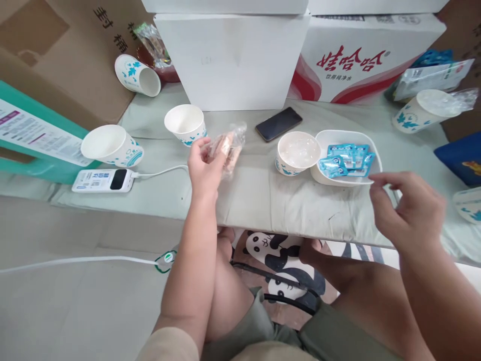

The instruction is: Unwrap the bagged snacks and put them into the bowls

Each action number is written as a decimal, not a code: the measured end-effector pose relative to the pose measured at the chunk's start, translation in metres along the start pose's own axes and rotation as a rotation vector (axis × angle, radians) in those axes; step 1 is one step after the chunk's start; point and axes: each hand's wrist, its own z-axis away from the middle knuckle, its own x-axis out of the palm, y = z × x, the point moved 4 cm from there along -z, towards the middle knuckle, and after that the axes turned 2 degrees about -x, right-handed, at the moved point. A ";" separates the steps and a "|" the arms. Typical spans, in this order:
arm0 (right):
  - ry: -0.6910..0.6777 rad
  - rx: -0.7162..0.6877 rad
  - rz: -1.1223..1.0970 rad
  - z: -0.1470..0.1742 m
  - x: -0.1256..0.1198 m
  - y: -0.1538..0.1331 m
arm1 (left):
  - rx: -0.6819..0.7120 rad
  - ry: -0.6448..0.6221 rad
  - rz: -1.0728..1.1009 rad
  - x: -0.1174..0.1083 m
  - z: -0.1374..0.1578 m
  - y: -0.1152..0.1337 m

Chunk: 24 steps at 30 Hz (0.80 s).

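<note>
My left hand (206, 165) grips a clear plastic bag (227, 148) with light-brown food pieces inside, above the cloth-covered table. Just behind it stands a paper cup (185, 124) with a blue leaf print. My right hand (411, 210) is beside the right end of a white plastic tub (347, 181); thumb and forefinger come together, and anything between them is too small to make out. Several blue sachets (347, 159) lie in the tub. Touching its left side is a paper cup (296, 153) with clear plastic inside.
A phone (278, 124) lies near white cartons (240, 60) along the back. At left are a paper cup (111, 145), a tipped-over cup (137, 76) and a white power bank (103, 181) with a cable. Another cup (423, 111) holds plastic at right.
</note>
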 end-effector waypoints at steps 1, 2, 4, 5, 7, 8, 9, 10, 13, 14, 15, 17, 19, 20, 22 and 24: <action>0.009 0.069 -0.026 0.014 -0.002 0.009 | -0.031 -0.013 0.115 0.004 0.003 0.001; 0.005 0.145 -0.060 0.027 -0.002 0.016 | -0.055 -0.032 0.206 0.008 0.006 0.002; -0.026 0.269 -0.138 0.048 0.002 0.025 | -0.109 -0.101 0.329 0.020 0.010 0.002; -0.050 0.301 -0.180 0.054 0.007 0.024 | -0.137 -0.123 0.360 0.026 0.012 0.001; -0.124 0.310 -0.269 0.060 0.021 0.015 | -0.184 -0.127 0.364 0.034 0.014 -0.003; -0.177 0.297 -0.318 0.060 0.030 0.007 | -0.208 -0.123 0.348 0.038 0.015 -0.005; -0.241 0.281 -0.369 0.058 0.040 -0.003 | -0.231 -0.120 0.324 0.040 0.016 -0.007; -0.303 0.261 -0.417 0.056 0.051 -0.014 | -0.249 -0.118 0.295 0.041 0.016 -0.009; -0.473 0.180 -0.487 0.044 0.088 -0.048 | -0.260 -0.123 0.222 0.040 0.013 -0.015; -0.510 0.163 -0.484 0.039 0.100 -0.057 | -0.255 -0.125 0.209 0.038 0.011 -0.017; -0.535 0.159 -0.461 0.034 0.112 -0.064 | -0.254 -0.123 0.199 0.036 0.009 -0.019; -0.578 0.183 -0.360 0.024 0.134 -0.074 | -0.271 -0.100 0.183 0.031 0.005 -0.025; -0.628 0.203 -0.242 0.015 0.151 -0.080 | -0.299 -0.085 0.173 0.028 0.003 -0.030; -0.651 0.203 -0.204 0.012 0.157 -0.083 | -0.314 -0.089 0.172 0.028 0.003 -0.032; -0.670 0.203 -0.190 0.007 0.167 -0.087 | -0.337 -0.104 0.183 0.029 0.004 -0.034; -0.638 0.211 -0.238 0.004 0.173 -0.089 | -0.355 -0.103 0.201 0.031 0.005 -0.033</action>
